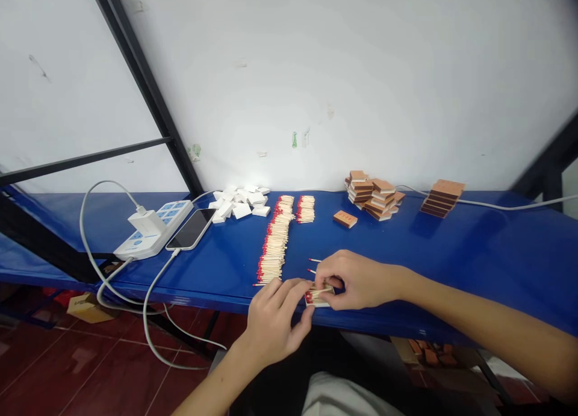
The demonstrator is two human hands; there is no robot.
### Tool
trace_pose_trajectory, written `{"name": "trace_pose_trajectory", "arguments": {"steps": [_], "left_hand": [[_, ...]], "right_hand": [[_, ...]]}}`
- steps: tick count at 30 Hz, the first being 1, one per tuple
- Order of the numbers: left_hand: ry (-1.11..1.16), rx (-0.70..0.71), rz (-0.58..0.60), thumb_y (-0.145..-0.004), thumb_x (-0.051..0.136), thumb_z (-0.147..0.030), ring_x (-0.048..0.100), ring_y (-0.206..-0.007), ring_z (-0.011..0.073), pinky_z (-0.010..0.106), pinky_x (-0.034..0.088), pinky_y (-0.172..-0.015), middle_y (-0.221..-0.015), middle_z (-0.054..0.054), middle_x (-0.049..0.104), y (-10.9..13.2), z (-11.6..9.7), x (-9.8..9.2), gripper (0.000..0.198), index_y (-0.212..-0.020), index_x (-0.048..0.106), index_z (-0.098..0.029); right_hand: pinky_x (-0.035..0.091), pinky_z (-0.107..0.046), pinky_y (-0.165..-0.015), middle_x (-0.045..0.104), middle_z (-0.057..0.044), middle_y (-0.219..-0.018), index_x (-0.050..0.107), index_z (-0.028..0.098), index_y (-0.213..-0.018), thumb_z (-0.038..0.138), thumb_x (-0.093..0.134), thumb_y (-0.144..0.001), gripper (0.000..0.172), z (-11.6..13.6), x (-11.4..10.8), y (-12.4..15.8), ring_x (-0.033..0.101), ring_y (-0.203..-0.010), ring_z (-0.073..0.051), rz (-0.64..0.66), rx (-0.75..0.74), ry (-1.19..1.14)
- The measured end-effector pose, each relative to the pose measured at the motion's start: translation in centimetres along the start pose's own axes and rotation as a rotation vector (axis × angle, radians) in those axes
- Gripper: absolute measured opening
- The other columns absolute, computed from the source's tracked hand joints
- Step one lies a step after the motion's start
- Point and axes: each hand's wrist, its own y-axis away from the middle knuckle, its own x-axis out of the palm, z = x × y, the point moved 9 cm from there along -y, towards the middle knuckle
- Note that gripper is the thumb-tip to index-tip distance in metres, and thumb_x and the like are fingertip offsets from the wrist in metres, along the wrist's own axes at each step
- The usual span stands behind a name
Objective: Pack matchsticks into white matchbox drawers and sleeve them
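At the shelf's front edge, a small white matchbox tray (321,303) holds red-headed matches (316,295). My left hand (279,315) grips the tray's left end between thumb and fingers. Over its right end, my right hand (361,282) is closed in a pinch on matches in the tray; the fingertips partly hide them. Two loose matches (315,260) lie just beyond my right fingers. Left of them runs a long row of matches (274,241), heads to the left, with a smaller bunch of matches (306,209) beside its far end.
White empty-looking trays (239,202) are heaped at the back. Brown matchboxes (377,193) are piled to the right, near one single matchbox (345,218) and a neat stack (442,198). A phone (192,228), a power strip (156,229) and cables occupy the left of the blue shelf (474,271).
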Motion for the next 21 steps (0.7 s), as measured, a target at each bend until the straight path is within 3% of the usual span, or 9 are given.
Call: {"name": "trace_pose_trajectory", "arguments": {"steps": [13,18,21], "left_hand": [[-0.004,0.023,-0.016,-0.089,0.058,-0.018,0.06,-0.085,0.0226,0.036,0.05,-0.073,-0.108,0.007,0.07,0.16,-0.08,0.07,0.022,-0.111,0.055,-0.018],[0.0,0.016,0.005,-0.089,0.058,-0.018,0.059,-0.084,0.0221,0.035,0.049,-0.073,-0.107,0.006,0.07,0.12,-0.04,0.3,0.019,-0.108,0.059,-0.018],[-0.008,0.03,-0.004,-0.089,0.058,-0.017,0.059,-0.086,0.0223,0.035,0.049,-0.074,-0.108,0.006,0.07,0.07,-0.18,0.23,0.022,-0.111,0.059,-0.018]], "right_hand": [[0.034,-0.024,-0.06,0.047,0.006,-0.058,0.064,0.02,-0.077,0.021,0.06,-0.08,0.005,-0.46,-0.35,0.03,0.041,-0.052,-0.009,-0.003,0.005,0.027],[0.035,-0.028,-0.077,0.05,0.005,-0.059,0.064,0.02,-0.073,0.026,0.062,-0.081,0.01,-0.64,-0.63,0.01,0.042,-0.059,-0.01,-0.033,0.026,0.091],[0.034,-0.029,-0.079,0.049,0.005,-0.058,0.066,0.019,-0.073,0.03,0.065,-0.082,0.014,-0.78,-0.49,-0.03,0.042,-0.06,-0.01,-0.014,0.048,0.076]]}}
